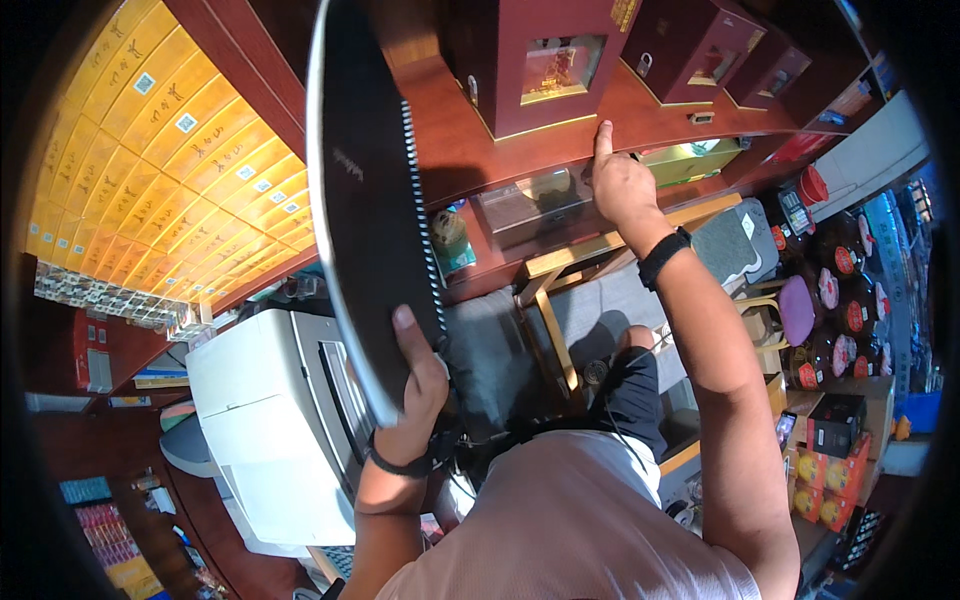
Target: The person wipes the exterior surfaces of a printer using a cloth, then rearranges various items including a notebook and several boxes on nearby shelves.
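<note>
In my left hand [421, 386] is a wire-bound book with a black cover [367, 202], held on edge, the thumb lying across the cover. Its white coil runs down the right side. My right hand [624, 186] is stretched forward with the index finger extended and the other fingers curled. That fingertip is at the front edge of a red-brown wooden shelf [525, 154]; whether it presses on the wood, I cannot tell. Just beyond it stands a tall maroon box [559, 116] with a window and gold trim.
Stacked yellow cartons [187, 150] bearing writing fill the left. Below them stands a white printer [262, 427]. A wooden chair frame [551, 330] is beneath my right arm. Dark jars [851, 319] and stacked boxes [832, 427] crowd the right. More maroon boxes [694, 56] line the shelf.
</note>
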Demonstrator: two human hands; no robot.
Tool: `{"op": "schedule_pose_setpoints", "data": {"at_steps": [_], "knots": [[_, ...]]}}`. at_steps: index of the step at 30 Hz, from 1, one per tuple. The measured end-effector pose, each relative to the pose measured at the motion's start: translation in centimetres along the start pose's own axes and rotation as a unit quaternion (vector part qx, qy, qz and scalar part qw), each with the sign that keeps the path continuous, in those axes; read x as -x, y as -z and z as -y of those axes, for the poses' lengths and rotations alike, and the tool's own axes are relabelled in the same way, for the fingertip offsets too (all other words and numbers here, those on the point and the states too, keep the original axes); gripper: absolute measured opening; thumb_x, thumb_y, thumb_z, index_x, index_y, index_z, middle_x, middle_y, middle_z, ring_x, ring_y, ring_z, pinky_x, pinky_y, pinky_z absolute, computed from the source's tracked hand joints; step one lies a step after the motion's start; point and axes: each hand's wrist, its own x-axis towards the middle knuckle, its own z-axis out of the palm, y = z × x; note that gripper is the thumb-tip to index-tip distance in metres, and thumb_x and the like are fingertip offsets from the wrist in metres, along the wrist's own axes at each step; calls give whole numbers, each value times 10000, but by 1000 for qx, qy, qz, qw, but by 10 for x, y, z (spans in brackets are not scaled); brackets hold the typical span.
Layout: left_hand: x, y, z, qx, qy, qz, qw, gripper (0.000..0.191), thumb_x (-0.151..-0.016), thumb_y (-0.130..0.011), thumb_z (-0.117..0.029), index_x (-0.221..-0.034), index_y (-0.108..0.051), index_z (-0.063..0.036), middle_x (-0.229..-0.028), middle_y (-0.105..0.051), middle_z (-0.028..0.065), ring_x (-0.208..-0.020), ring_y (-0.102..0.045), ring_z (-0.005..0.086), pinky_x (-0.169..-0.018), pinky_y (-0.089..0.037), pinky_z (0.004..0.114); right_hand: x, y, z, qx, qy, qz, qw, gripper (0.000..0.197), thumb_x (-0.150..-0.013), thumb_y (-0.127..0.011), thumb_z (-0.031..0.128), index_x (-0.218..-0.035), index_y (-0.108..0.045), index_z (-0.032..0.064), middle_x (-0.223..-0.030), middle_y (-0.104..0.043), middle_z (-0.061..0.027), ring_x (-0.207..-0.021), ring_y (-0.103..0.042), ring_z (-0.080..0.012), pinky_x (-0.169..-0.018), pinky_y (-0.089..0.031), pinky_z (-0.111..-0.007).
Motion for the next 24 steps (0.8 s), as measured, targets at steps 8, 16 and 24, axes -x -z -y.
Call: {"op": "schedule_pose_setpoints", "data": {"at_steps": [8,16,24], "knots": [[-37,-30,5,-70,-156,-72,983,357,-853,-579,-82,-1160,-445,41,-1003,-525,206,-857,-581,333,-751,-468,367,4,16,-6,56,32,40,997,736,-808,-503,112,-1396,-120,-108,-872,-664,-194,-768,-672,-281,-658,-538,-364],[-54,-49,-9,-70,-93,-219,969,430,-810,-600,-111,-1165,-447,78,-1001,-529,233,-929,-573,384,-793,-456,407,16,12,-19,55,77,-32,995,777,-783,-536,78,-1395,-96,-112,-720,-661,-139,-639,-665,-250,-557,-535,-353],[-60,-65,-16,-94,-122,-315,936,499,-805,-612,-42,-1240,-391,61,-1060,-490,214,-903,-561,317,-768,-469,357,35,9,-41,21,123,-62,990,822,-827,-572,200,-1392,-63,-113,-702,-645,-191,-621,-649,-318,-547,-513,-396]]}}
